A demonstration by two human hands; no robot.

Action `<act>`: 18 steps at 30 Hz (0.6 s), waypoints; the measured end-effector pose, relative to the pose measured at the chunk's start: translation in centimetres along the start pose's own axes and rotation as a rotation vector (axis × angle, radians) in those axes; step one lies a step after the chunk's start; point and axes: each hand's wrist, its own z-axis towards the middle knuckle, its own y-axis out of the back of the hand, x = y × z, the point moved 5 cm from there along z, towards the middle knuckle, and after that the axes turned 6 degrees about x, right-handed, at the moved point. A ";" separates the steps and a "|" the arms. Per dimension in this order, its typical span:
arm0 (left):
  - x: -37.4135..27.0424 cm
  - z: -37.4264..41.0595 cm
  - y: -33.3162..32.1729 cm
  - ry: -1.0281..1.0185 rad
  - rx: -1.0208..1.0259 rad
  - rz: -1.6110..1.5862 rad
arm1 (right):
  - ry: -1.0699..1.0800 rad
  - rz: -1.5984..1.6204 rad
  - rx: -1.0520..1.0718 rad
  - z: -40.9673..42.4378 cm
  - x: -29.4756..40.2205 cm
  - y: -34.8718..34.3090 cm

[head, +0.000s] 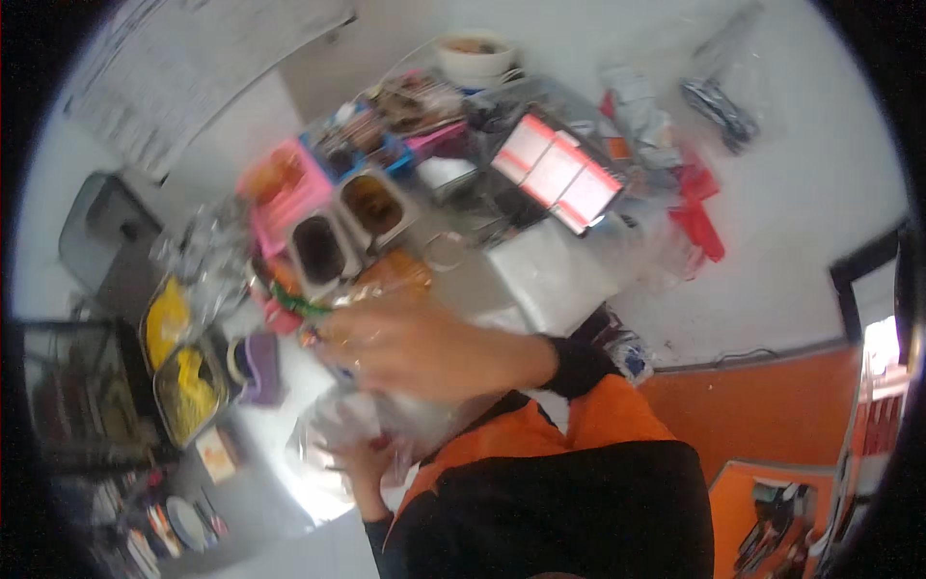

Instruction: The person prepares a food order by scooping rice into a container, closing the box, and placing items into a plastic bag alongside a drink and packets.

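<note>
My right hand reaches leftward across the middle of the picture, blurred, over an orange-brown packet. Its fingertips are close to a green and pink item; whether it grips anything is unclear. Lower down, my left hand is at a clear plastic bag, its fingers partly behind or inside the film. Something reddish shows through the bag beside that hand. Two metal containers with dark contents, one nearer and one farther, stand beyond my right hand.
Metal trays with yellow food and a purple object lie at left. A pink basket, a blue basket and a lit screen stand farther back. A white sheet or bag lies at the counter's right.
</note>
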 end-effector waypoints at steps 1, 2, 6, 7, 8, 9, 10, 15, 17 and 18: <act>-0.2 -0.6 0.2 0.080 0.048 0.029 | -0.056 -0.021 -0.003 -1.3 -2.4 3.6; -0.3 -1.5 0.3 0.165 0.089 0.062 | -0.080 -0.221 -0.146 -3.1 -5.6 7.3; 0.2 -2.3 1.5 0.292 0.116 0.228 | -0.528 -0.645 -0.609 -13.1 -17.7 28.0; 0.5 -1.7 2.0 0.319 0.103 0.272 | -0.398 -1.116 -0.654 -15.4 -19.1 32.5; 1.1 -1.4 2.3 0.358 0.096 0.319 | -0.360 -1.164 -0.673 -16.3 -21.1 36.2; 1.8 -0.9 2.6 0.395 0.101 0.374 | -0.328 -1.220 -0.697 -17.6 -22.6 39.9; 3.1 0.5 1.9 0.364 0.208 0.624 | -0.532 -1.054 -0.734 -20.1 -25.5 44.3; 2.8 1.8 3.1 0.419 -0.018 0.423 | -1.583 -0.668 -0.425 -29.1 -31.7 51.9; 2.4 1.3 2.8 0.449 -0.063 0.373 | -1.817 -1.017 -0.610 -24.8 -27.1 48.5; 1.9 1.5 2.9 0.464 -0.084 0.372 | -1.765 -1.306 -0.641 -24.5 -27.2 48.1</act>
